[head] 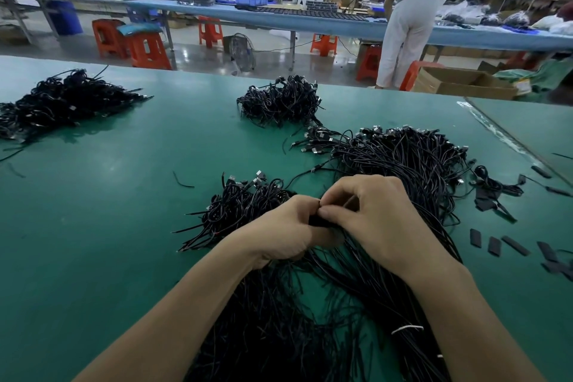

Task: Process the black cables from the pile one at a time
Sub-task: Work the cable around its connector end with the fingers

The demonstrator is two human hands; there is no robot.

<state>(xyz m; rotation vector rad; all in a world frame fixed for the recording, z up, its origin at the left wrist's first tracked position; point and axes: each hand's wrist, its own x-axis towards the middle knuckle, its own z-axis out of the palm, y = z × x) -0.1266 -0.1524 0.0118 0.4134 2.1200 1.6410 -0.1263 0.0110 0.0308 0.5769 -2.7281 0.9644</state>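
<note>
A big pile of long black cables (pixel 403 164) spreads from the right middle of the green table (pixel 108 211) down under my forearms. My left hand (pixel 285 232) and my right hand (pixel 372 214) meet over it at the centre, fingertips together. Both pinch one small black piece on a cable (pixel 316 220), mostly hidden by the fingers. A smaller heap of coiled black cables (pixel 242 205) lies just left of my left hand.
Two more cable heaps sit further off, one at far left (pixel 62 102) and one at centre back (pixel 279 102). Short black sleeve pieces (pixel 496 245) lie scattered at right. A person (pixel 409 15) stands at a blue bench behind; orange stools (pixel 145 49) line the aisle.
</note>
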